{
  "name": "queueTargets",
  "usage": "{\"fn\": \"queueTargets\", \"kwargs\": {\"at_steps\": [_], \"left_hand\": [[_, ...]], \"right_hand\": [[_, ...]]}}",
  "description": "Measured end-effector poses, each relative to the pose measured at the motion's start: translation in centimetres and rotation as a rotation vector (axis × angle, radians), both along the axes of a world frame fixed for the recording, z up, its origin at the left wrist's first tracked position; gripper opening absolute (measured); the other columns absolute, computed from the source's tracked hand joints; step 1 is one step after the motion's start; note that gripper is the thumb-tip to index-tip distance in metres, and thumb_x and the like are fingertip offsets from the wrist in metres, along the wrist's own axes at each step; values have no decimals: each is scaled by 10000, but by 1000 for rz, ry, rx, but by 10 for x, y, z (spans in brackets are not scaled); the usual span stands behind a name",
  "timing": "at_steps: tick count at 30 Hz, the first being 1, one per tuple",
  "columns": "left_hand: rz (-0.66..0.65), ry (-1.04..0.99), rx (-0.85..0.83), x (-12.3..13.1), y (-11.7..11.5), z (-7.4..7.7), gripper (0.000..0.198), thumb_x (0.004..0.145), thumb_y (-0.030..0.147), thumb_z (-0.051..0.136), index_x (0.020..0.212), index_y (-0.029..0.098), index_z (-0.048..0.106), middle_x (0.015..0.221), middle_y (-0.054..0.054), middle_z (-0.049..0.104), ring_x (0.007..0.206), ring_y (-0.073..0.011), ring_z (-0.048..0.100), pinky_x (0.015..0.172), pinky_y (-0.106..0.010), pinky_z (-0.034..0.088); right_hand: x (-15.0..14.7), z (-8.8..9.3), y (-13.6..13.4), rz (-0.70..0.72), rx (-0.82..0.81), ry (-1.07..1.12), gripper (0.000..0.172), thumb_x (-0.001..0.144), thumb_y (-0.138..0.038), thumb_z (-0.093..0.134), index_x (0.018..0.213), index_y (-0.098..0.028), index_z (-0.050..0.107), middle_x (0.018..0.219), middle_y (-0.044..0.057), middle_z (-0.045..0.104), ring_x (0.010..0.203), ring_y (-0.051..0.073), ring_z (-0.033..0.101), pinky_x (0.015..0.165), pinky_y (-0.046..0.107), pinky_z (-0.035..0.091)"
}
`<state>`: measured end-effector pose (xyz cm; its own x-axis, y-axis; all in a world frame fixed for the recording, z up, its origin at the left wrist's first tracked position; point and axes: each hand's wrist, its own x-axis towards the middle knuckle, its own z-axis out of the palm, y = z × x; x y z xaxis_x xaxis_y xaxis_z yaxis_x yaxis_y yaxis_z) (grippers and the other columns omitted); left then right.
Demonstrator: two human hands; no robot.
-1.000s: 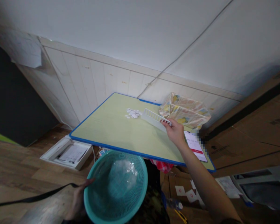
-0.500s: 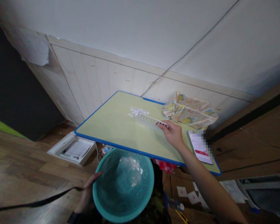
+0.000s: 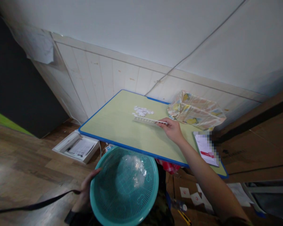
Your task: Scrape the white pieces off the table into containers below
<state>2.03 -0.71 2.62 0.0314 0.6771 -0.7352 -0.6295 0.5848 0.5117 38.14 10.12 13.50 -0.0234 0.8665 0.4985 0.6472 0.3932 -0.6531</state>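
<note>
My left hand (image 3: 86, 188) is closed on the left rim of a teal plastic basket (image 3: 94, 196), most of its fingers hidden behind the wall. Clear, shiny plastic (image 3: 133, 171) lies inside the basket. Over the table, my right hand (image 3: 171, 130) pinches the right end of a long white slotted strip (image 3: 145, 120), too small to name more exactly. Just beyond the strip, a loose pile of small white pieces (image 3: 142, 110) is spread on the yellow-green tabletop (image 3: 108, 121).
A patterned cloth bundle (image 3: 198, 110) rests at the table's back right, with a phone-like tablet (image 3: 205, 150) in front of it. An open white box (image 3: 76, 147) with papers stands on the floor at left. Cardboard (image 3: 257, 147) borders the right side.
The white strip has tilted flatter, and my right hand has turned with it. My left hand and the basket have shifted slightly left. The whole view has moved a little.
</note>
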Motion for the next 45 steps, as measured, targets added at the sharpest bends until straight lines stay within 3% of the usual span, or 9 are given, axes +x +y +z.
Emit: {"fn": "queueTargets", "kwargs": {"at_steps": [5,10,13,17,20,25,29,35,45], "left_hand": [[-120,-31,7,4,-2,6,67,722,170,685,699,126,731,651,-110,766,548,-282,707,551,-372,583],[-169,-58,14,6,-4,10,142,688,142,705,828,132,729,709,-102,783,653,-334,736,613,-407,600],[-146,-47,15,10,-4,13,51,699,145,714,748,148,703,626,-79,758,653,-322,738,633,-381,600],[-138,-60,7,20,-4,19,62,732,193,709,691,154,684,575,-68,731,750,-331,745,732,-397,592],[-167,-15,48,23,-5,21,105,768,225,681,722,137,713,603,-82,740,702,-310,737,681,-380,588],[-162,50,75,21,-5,18,120,769,249,685,711,153,728,570,-43,726,509,-231,679,540,-318,561],[-152,10,43,23,-4,19,125,755,230,682,825,164,763,639,-48,766,688,-302,745,675,-382,601],[-143,-60,27,25,-5,22,270,749,198,683,985,105,776,855,-114,804,908,-369,738,802,-429,595],[-111,-26,89,22,-7,23,99,750,144,676,764,119,771,809,-107,803,868,-342,748,821,-421,599]], "right_hand": [[5,9,-16,-11,-10,5,172,833,-357,662,882,-214,745,777,12,731,665,158,628,609,251,458],[26,11,-55,-285,118,-8,199,854,-377,639,914,-212,734,825,20,744,669,163,645,601,258,473],[35,4,-86,-395,95,-111,213,867,-390,630,931,-218,738,803,20,749,571,148,621,530,253,454],[33,-2,-116,-331,108,-182,176,899,-332,606,972,-246,741,888,16,768,633,151,681,573,247,503],[26,-1,-127,-268,128,-211,161,903,-279,608,1001,-255,733,958,11,769,737,156,720,638,241,538],[22,3,-138,-285,132,-206,138,891,-252,628,989,-257,725,945,4,771,800,166,733,679,242,561],[20,5,-145,-312,134,-204,136,882,-255,636,986,-268,724,937,10,771,783,185,737,668,270,574],[10,10,-152,-205,92,-211,177,894,-213,615,1010,-295,720,978,-3,767,830,184,739,715,276,587],[5,13,-141,-201,93,-169,131,887,-246,637,974,-271,731,919,-4,773,782,175,739,676,250,580]]}}
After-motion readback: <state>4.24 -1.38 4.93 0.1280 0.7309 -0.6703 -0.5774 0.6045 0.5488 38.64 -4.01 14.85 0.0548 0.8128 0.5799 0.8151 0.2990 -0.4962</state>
